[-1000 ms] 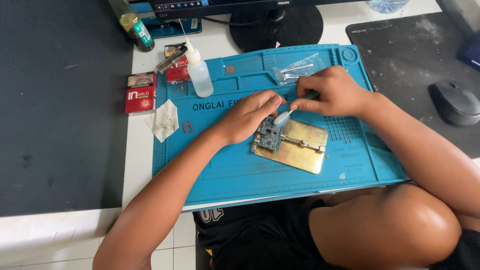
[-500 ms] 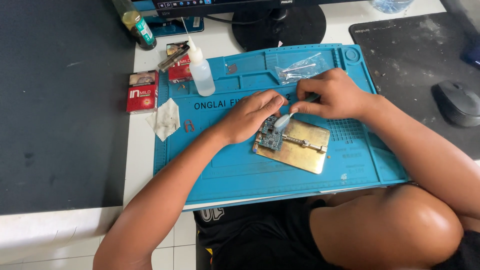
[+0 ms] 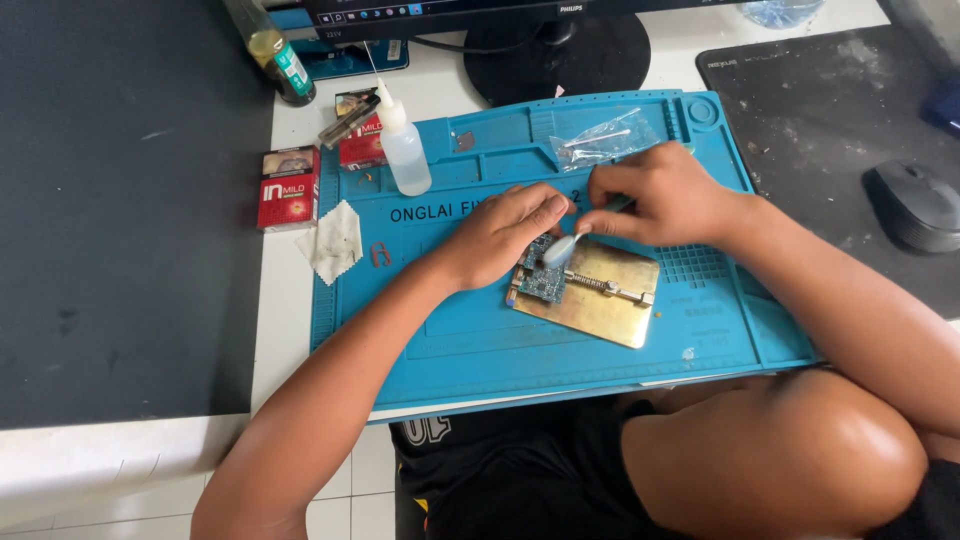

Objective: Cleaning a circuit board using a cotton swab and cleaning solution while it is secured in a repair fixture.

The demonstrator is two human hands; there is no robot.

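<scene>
A person seated at a white tabletop (image 3: 285, 330) works over a blue silicone mat (image 3: 480, 340) seen from above. At the mat's centre lies a brass-coloured holder plate (image 3: 600, 305) with a small blue-green circuit board (image 3: 541, 280) clamped at its 9 o'clock edge. The right hand (image 3: 665, 195), coming in from 3 o'clock, has its grip closed around a small brush (image 3: 565, 245), thumb and fingers pinching the handle, with the pale brush head resting on the board's upper edge. The left hand (image 3: 500, 232), reaching from 7 o'clock, lies loosely curled with its fingertips touching the plate just beside the board; its grip holds nothing that can be seen. At 11 o'clock on the mat stands a clear squeeze bottle (image 3: 402, 145) with a needle tip, and at 12 o'clock lies a clear plastic bag (image 3: 600, 137). Off the mat at 10 o'clock sit a red carton (image 3: 288, 188) and a stained white cloth (image 3: 333, 240). A grey mouse (image 3: 915, 205) rests at 3 o'clock on a dark pad.
</scene>
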